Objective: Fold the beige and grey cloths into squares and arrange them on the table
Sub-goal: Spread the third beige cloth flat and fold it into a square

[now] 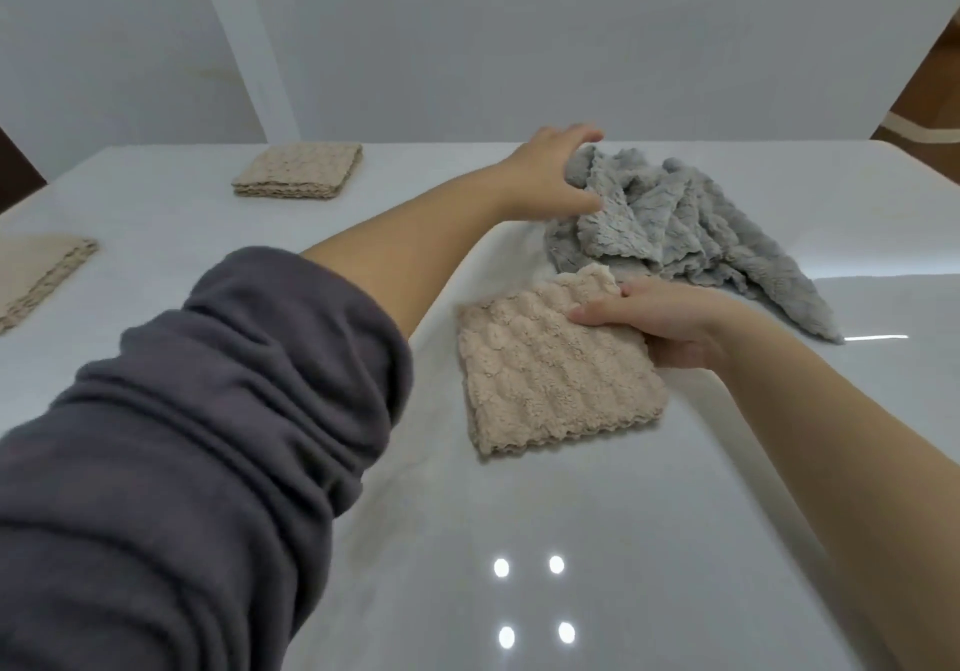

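A folded beige cloth (556, 374) lies as a square on the white table (519, 540) in the middle. My right hand (660, 324) grips its far right edge, thumb on top and fingers beneath. Behind it sits a crumpled heap of grey cloths (675, 223). My left hand (550, 171) reaches across to the heap's left end and grasps the grey fabric between thumb and fingers. One folded beige square (298, 171) sits at the far left of the table. Another folded beige square (36, 275) lies at the left edge, partly cut off.
A pale wall stands right behind the table's far edge. At the top right a brown floor (930, 93) shows past the table's corner. Ceiling lights glare off the glossy surface near me.
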The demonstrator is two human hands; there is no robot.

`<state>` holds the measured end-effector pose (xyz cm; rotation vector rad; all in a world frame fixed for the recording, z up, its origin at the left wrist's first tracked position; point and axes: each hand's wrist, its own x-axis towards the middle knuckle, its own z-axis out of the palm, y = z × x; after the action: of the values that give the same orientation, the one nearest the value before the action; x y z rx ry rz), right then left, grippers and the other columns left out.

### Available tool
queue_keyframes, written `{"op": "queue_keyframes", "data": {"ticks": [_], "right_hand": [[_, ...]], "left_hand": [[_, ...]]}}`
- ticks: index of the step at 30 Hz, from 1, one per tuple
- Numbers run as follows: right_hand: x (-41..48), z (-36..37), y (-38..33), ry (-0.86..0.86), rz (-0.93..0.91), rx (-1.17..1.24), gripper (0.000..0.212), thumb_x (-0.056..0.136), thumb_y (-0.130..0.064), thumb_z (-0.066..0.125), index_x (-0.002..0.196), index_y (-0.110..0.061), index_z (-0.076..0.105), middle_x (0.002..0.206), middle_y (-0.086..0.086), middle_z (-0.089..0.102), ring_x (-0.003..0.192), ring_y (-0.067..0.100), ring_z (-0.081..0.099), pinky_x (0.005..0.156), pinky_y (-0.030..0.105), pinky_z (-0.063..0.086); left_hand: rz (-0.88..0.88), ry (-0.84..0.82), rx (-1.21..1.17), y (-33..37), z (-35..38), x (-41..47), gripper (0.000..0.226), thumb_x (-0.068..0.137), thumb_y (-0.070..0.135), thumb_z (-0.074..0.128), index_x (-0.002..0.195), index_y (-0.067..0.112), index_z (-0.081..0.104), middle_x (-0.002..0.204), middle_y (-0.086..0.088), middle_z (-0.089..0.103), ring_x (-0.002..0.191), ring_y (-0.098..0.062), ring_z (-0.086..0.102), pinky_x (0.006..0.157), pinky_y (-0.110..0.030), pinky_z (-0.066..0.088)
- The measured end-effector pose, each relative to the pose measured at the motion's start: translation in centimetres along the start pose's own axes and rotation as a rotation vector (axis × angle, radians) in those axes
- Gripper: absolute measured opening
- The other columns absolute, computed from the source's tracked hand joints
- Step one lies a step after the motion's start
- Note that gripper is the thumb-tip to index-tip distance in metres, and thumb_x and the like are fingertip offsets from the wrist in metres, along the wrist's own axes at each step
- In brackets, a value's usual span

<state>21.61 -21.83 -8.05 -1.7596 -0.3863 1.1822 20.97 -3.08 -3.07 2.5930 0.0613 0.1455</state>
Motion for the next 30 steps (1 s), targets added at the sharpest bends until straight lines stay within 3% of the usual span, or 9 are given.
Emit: {"op": "queue_keyframes", "data": {"ticks": [3,5,7,10,14,19,24,27,30], "right_hand": [[0.1,-0.4,0.0,0.01,0.008,-0.024,0.027,0.089,-0.019,0.067,0.112,-0.007,0.062,0.102,0.007,0.075,0.094,0.019,0.072,0.079,0.032,0.058],[0.3,-0.5,-0.1,0.019,0.014,-0.046,0.027,0.089,-0.019,0.068,0.112,-0.006,0.061,0.101,0.008,0.075,0.092,0.019,0.072,0.076,0.03,0.059],[0.6,-0.5,-0.2,0.022,0.021,-0.074,0.029,0.088,-0.02,0.069,0.112,-0.005,0.062,0.099,0.008,0.075,0.09,0.018,0.073,0.072,0.029,0.058],[0.9,-0.7,-0.3,0.031,0.024,-0.08,0.025,0.088,-0.019,0.069,0.108,-0.005,0.063,0.094,0.006,0.076,0.085,0.016,0.073,0.068,0.027,0.058],[0.6,-0.7,-0.3,0.033,0.025,-0.074,0.012,0.089,-0.017,0.068,0.094,-0.007,0.063,0.077,0.002,0.075,0.069,0.012,0.072,0.055,0.021,0.055],[0.5,-0.8,-0.2,0.037,0.031,-0.088,0.027,0.086,-0.022,0.072,0.106,-0.007,0.063,0.093,0.004,0.076,0.086,0.017,0.073,0.072,0.03,0.059],[0.1,-0.5,-0.3,0.048,0.006,-0.071,0.021,0.087,-0.021,0.071,0.102,-0.009,0.06,0.086,0.002,0.076,0.082,0.016,0.073,0.071,0.029,0.06],[0.1,-0.4,-0.5,0.04,0.011,-0.079,0.025,0.087,-0.02,0.071,0.105,-0.008,0.059,0.088,0.003,0.076,0.082,0.017,0.074,0.071,0.03,0.06],[0.1,-0.5,-0.4,0.035,0.012,-0.073,0.028,0.086,-0.02,0.072,0.108,-0.008,0.059,0.092,0.004,0.076,0.085,0.018,0.073,0.074,0.031,0.059]], "left_hand": [[0.055,-0.139,0.229,0.2,1.7,3.1,0.089,0.083,0.047,0.067,0.154,0.037,0.013,0.163,-0.009,0.0,0.149,-0.027,0.0,0.119,-0.05,0.013],[0.095,-0.224,0.357,0.0,2.7,4.5,0.091,0.083,0.049,0.066,0.152,0.045,0.006,0.163,-0.006,-0.01,0.149,-0.03,-0.007,0.118,-0.055,0.009],[0.136,-0.313,0.401,0.1,3.7,5.4,0.088,0.087,0.043,0.062,0.151,0.047,0.002,0.163,-0.005,-0.01,0.15,-0.028,-0.003,0.119,-0.053,0.011],[0.146,-0.383,0.476,0.0,5.3,6.0,0.077,0.09,0.036,0.051,0.15,0.052,0.006,0.163,-0.006,0.006,0.148,-0.03,0.011,0.116,-0.054,0.019],[0.181,-0.306,0.533,-0.6,5.2,5.7,0.056,0.098,0.031,0.046,0.151,0.031,0.028,0.154,-0.007,0.027,0.138,-0.028,0.029,0.111,-0.042,0.029],[0.212,-0.177,0.538,-2.6,4.6,3.8,0.04,0.095,0.025,0.049,0.135,0.019,0.053,0.143,-0.004,0.044,0.127,-0.025,0.044,0.091,-0.033,0.039],[0.093,-0.226,0.568,-5.0,1.9,0.0,0.049,0.094,0.036,0.049,0.141,0.023,0.048,0.155,-0.004,0.03,0.14,-0.027,0.03,0.111,-0.043,0.031],[0.079,-0.247,0.636,-3.4,0.4,0.1,0.056,0.082,0.055,0.038,0.128,0.027,0.054,0.15,-0.002,0.033,0.14,-0.028,0.024,0.112,-0.057,0.018],[0.173,-0.14,0.573,-0.4,1.1,2.7,0.05,0.085,0.039,0.052,0.133,0.026,0.044,0.149,-0.001,0.035,0.142,-0.02,0.023,0.115,-0.063,0.009]]}}
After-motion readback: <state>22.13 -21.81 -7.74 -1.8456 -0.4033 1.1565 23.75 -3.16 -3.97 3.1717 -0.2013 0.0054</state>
